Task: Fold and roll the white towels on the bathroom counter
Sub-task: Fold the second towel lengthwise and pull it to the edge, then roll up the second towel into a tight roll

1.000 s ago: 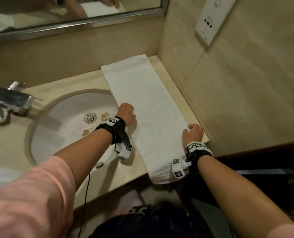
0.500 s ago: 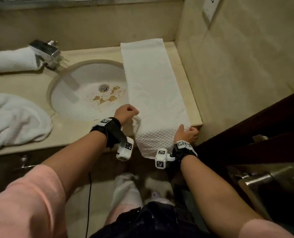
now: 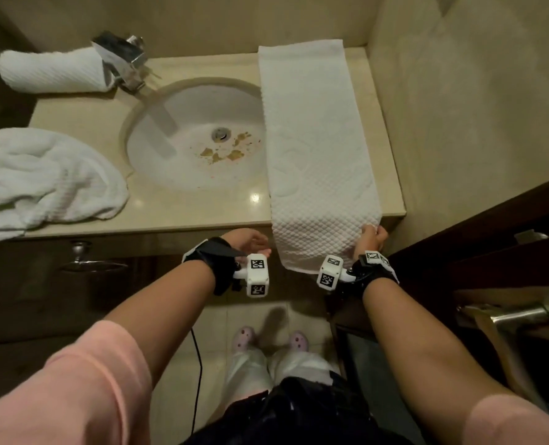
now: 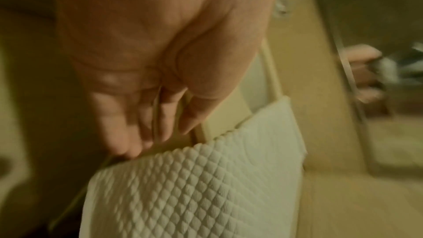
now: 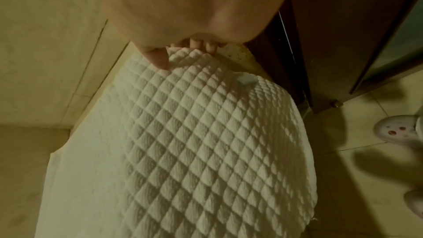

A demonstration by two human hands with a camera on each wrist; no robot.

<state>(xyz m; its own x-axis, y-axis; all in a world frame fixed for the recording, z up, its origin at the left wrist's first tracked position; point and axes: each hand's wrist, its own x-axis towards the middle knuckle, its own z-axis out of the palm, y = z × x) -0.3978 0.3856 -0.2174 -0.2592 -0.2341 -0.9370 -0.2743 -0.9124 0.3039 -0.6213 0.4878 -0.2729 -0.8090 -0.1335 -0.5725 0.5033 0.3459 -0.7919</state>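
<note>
A long folded white towel lies on the counter to the right of the sink, and its near end hangs over the front edge. My right hand pinches the right edge of that hanging end; in the right wrist view the thumb and fingers clamp the quilted towel. My left hand hovers below the counter front, just left of the hanging end, fingers relaxed and holding nothing. The left wrist view shows its straight fingers beside the towel's edge.
A rolled white towel lies at the back left by the faucet. A crumpled white towel sits front left. The sink has brown stains. A tiled wall and a dark wooden door close off the right.
My left hand has let go of the towel's left edge and dropped below the counter front. My right hand has slid to the hanging end. The head view has tilted down.
</note>
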